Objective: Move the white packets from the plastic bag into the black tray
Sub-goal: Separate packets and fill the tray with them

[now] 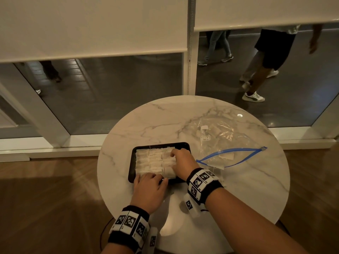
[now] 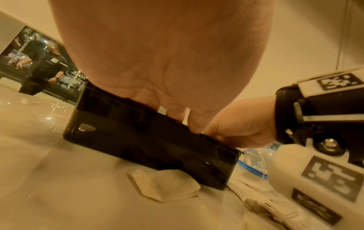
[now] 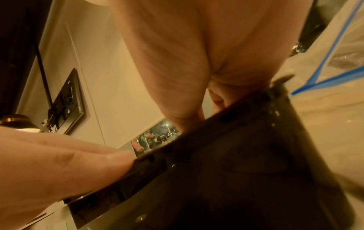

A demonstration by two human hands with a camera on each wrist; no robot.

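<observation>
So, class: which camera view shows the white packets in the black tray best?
The head view: it looks down on the white packets lined in rows in the black tray. The left wrist view shows only the tray's outer wall and slivers of packet under the hand; the right wrist view shows no packets in the tray.

From the head view, the left hand [image 1: 149,187] covers the near rim of the shallow black plastic tray [image 1: 132,163], and the right hand [image 1: 183,163] hides its right-hand rows of small white paper packets [image 1: 150,161]. Both wrist views show only the tray's outer wall, never its inside. How many packets lie in the crumpled clear plastic bag with the blue zip strip [image 1: 225,138] cannot be told.
</observation>
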